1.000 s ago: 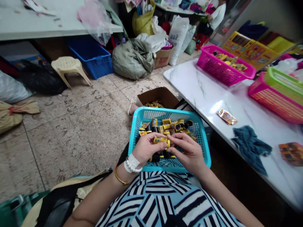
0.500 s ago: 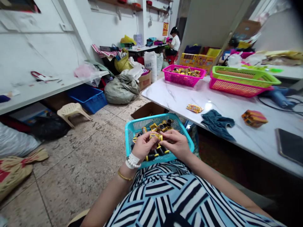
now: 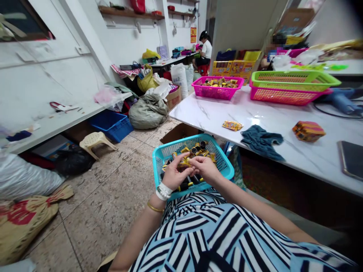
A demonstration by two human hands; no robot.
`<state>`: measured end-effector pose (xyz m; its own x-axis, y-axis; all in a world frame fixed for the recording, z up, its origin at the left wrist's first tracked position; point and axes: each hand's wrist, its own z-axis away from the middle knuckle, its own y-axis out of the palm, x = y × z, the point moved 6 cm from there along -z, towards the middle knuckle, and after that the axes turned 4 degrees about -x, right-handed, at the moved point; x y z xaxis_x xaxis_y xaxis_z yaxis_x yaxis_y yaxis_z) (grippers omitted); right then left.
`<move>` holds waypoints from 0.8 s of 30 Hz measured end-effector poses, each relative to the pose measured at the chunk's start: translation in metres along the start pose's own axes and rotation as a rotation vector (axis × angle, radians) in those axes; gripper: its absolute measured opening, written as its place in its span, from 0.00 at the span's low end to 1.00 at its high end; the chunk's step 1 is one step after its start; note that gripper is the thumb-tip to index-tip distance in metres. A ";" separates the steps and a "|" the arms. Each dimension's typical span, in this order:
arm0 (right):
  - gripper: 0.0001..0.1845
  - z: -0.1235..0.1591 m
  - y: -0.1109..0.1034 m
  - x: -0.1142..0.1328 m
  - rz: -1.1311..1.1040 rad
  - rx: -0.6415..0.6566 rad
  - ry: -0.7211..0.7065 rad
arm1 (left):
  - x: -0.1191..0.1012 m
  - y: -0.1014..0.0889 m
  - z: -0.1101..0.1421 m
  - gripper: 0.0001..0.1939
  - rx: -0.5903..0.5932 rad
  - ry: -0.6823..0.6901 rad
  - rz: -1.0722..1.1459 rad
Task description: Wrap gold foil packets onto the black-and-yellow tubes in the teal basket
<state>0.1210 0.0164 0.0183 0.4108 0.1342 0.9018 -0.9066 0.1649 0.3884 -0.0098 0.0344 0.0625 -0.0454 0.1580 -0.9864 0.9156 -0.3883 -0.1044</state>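
A turquoise plastic basket (image 3: 159, 166) rests at my lap, holding many small black and yellow cylinders and yellow-printed pieces. Above it, a small yellow cylinder with a printed wrap (image 3: 185, 162) sits between my two hands. My left hand (image 3: 174, 174), with a white band and a beaded bracelet at the wrist, has its thumb and forefinger around the cylinder. At the cylinder's right end, the fingertips of my right hand (image 3: 206, 168) are pinched together. Fingers partly cover the cylinder, so its ends are hard to make out.
On the marble-patterned table (image 3: 204, 109) lie printed cards (image 3: 232, 125), a dark blue cloth (image 3: 262, 140), a stack of printed pieces (image 3: 308, 131) and a phone (image 3: 351, 156). Behind stand a filled pink basket (image 3: 217, 90) and stacked baskets (image 3: 292, 85). A person (image 3: 204, 49) sits far back.
My left forefinger has lifted and straightened above the cylinder, and my right fingers have drawn into a pinch at its end. The view has shifted slightly left.
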 end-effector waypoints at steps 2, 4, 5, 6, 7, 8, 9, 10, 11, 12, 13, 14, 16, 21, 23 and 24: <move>0.21 -0.004 -0.003 -0.003 -0.004 -0.020 -0.012 | 0.015 0.000 0.000 0.31 -0.035 -0.147 0.167; 0.21 -0.004 -0.006 -0.004 0.004 -0.018 -0.011 | 0.032 -0.001 0.000 0.29 -0.071 -0.294 0.319; 0.21 -0.003 -0.007 -0.005 0.011 -0.009 -0.004 | 0.039 -0.001 0.000 0.27 -0.079 -0.349 0.368; 0.21 -0.001 -0.008 -0.006 0.017 0.009 0.003 | 0.045 -0.001 0.000 0.26 -0.082 -0.390 0.403; 0.21 0.002 -0.008 -0.007 0.025 0.036 0.006 | 0.050 0.000 0.000 0.25 -0.079 -0.424 0.426; 0.23 0.005 -0.008 -0.007 0.035 0.062 0.000 | 0.053 0.001 0.001 0.25 -0.077 -0.449 0.447; 0.24 0.007 -0.008 -0.008 0.047 0.080 -0.015 | 0.056 0.004 0.002 0.25 -0.076 -0.470 0.471; 0.24 0.009 -0.010 -0.008 0.060 0.082 -0.039 | 0.058 0.007 0.003 0.26 -0.075 -0.487 0.498; 0.22 0.010 -0.012 -0.009 0.072 0.065 -0.068 | 0.058 0.010 0.005 0.26 -0.074 -0.495 0.524; 0.19 0.011 -0.015 -0.010 0.082 0.031 -0.097 | 0.058 0.014 0.006 0.26 -0.063 -0.496 0.553; 0.16 0.011 -0.018 -0.010 0.086 -0.012 -0.121 | 0.058 0.018 0.007 0.26 -0.042 -0.494 0.592; 0.14 0.012 -0.020 -0.011 0.091 -0.051 -0.141 | 0.057 0.022 0.008 0.26 -0.018 -0.489 0.631; 0.13 0.013 -0.022 -0.011 0.121 -0.087 -0.179 | 0.056 0.027 0.009 0.25 0.023 -0.473 0.694; 0.16 0.018 -0.013 -0.004 0.269 -0.016 -0.290 | 0.061 0.027 0.011 0.24 0.033 -0.464 0.737; 0.12 0.019 -0.013 0.000 0.292 -0.014 -0.351 | 0.062 0.027 0.012 0.24 0.049 -0.470 0.763; 0.10 0.020 -0.014 0.003 0.310 -0.017 -0.390 | 0.061 0.027 0.013 0.24 0.059 -0.473 0.775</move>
<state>0.1328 -0.0048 0.0190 0.0523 -0.1954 0.9793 -0.9774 0.1912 0.0904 0.0073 0.0220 -0.0025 0.4034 -0.5505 -0.7309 0.7365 -0.2786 0.6164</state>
